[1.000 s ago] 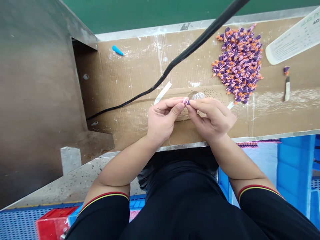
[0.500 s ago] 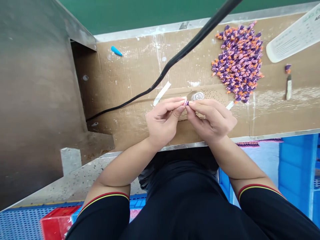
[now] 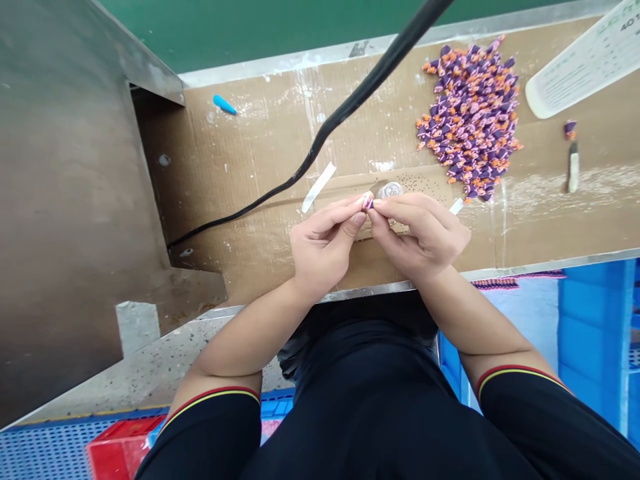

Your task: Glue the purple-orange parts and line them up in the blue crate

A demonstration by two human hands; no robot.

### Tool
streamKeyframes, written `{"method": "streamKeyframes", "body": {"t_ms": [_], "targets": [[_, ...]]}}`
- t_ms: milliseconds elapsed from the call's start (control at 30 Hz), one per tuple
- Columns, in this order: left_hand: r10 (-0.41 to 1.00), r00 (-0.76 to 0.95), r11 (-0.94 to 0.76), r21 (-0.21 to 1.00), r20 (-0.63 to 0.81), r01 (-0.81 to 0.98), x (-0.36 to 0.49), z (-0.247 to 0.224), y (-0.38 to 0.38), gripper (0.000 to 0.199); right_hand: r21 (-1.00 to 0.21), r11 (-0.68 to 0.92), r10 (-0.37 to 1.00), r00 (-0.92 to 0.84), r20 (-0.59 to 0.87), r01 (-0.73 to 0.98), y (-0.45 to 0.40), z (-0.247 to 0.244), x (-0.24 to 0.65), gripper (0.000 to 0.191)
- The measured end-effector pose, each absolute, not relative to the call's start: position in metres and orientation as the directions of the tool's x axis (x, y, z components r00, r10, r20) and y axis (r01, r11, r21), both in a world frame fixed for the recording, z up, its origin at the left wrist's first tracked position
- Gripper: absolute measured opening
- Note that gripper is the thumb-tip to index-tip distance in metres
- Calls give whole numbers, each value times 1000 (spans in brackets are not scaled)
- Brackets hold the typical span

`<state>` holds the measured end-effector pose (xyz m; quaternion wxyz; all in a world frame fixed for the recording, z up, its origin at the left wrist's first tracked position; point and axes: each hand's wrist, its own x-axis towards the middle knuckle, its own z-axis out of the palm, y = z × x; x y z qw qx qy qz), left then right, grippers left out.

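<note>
Between my fingertips is a small purple and pink piece [image 3: 368, 202], mostly covered by the fingers. My left hand [image 3: 327, 243] pinches it from the left, and my right hand [image 3: 423, 230] pinches its purple end from the right. Just behind the fingers stands a small clear round container [image 3: 389, 191], with tiny dark dots scattered on the cardboard around it. To the right, a large heap of small purple, pink and orange pieces [image 3: 473, 120] lies on the cardboard [image 3: 265, 160].
A black cable [image 3: 320, 143] crosses above the bench from the upper middle to a metal housing [image 3: 75, 200] at left. White strips [image 3: 319, 188], a blue cone-shaped cap [image 3: 225, 105], a small knife-like tool [image 3: 573, 168] and a white bottle-like container [image 3: 575, 73] lie about. Blue crates [image 3: 593, 333] stand below right.
The piece between my fingers has turned slightly, showing more of its pink and purple side. Both hands keep their pinch. The whole view has shifted a little.
</note>
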<state>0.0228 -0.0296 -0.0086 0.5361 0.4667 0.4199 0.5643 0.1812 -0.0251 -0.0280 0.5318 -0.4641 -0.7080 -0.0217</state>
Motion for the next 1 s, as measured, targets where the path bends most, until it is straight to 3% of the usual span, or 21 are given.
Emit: {"method": "streamKeyframes", "body": {"t_ms": [200,367,633,867,1000], "targets": [[999,26,-38,964,46,-262,23,-11,-29,18,-473,562,652,-11,758,678,-25,-27,182,6],[999,48,40,935,-25,-353,24,-19,-27,26,-464,635,589,2,808,617,-24,-26,181,18],[986,166,78,903,-8,-422,21,-22,-26,16,-453,594,610,-6,792,665,-24,-25,180,4],[983,165,143,895,-79,-423,23,-25,-24,27,-480,550,663,-7,749,683,-24,-28,183,3],[987,158,76,903,-10,-423,24,-29,-21,24,-445,658,570,-14,822,608,-19,-26,183,16]]}}
